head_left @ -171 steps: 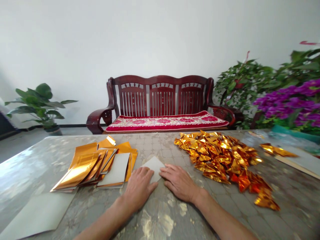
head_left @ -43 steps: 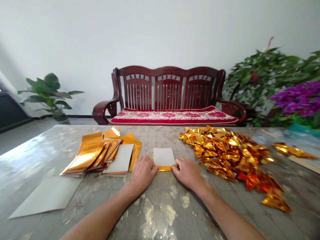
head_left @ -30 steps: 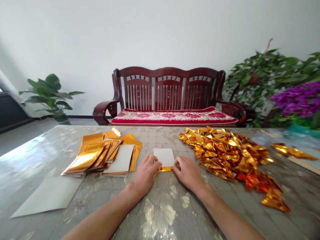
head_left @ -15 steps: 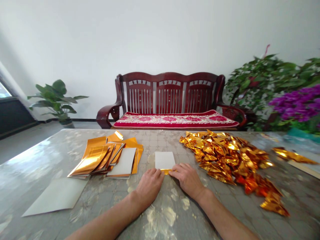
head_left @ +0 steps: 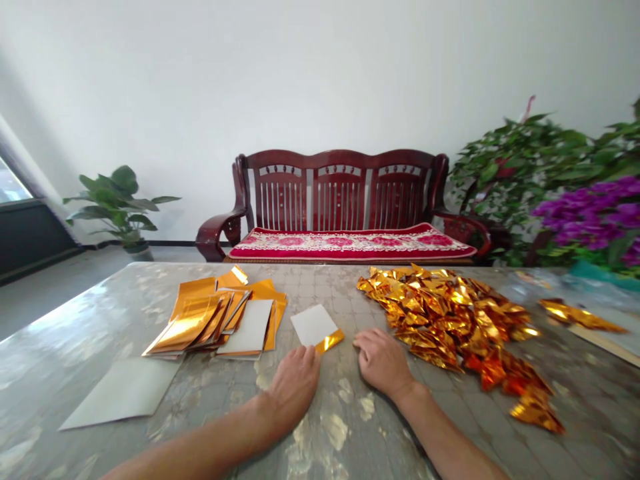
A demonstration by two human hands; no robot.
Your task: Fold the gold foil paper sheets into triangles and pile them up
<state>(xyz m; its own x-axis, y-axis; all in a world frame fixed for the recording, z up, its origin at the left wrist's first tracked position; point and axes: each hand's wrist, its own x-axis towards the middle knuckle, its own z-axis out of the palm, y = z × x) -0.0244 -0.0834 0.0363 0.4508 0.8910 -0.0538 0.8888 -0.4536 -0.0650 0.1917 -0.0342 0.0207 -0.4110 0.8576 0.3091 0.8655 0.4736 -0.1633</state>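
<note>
A small sheet of gold foil paper [head_left: 313, 325] lies white side up on the table, turned at an angle, with a gold strip folded over along its near edge. My left hand [head_left: 296, 377] has its fingers closed at the left end of that strip, on the sheet's near corner. To the right, a short gap from the sheet, my right hand [head_left: 383, 360] hovers low or rests on the table; its fingers are loosely bent, the thumb slightly apart, with nothing visible in them.
A loose stack of gold foil sheets [head_left: 197, 313] lies at the left, a pale sheet [head_left: 123, 393] nearer me. Folded gold foil pieces [head_left: 450, 313] are heaped at the right. Clear plastic wrapping [head_left: 533, 283] lies at the far right. Beyond the table [head_left: 340, 427] stands a wooden bench [head_left: 337, 193].
The foil sheet has turned from square-on to a slant and shifted slightly left. My right hand has come off its folded edge and moved right. My left hand stays at its corner.
</note>
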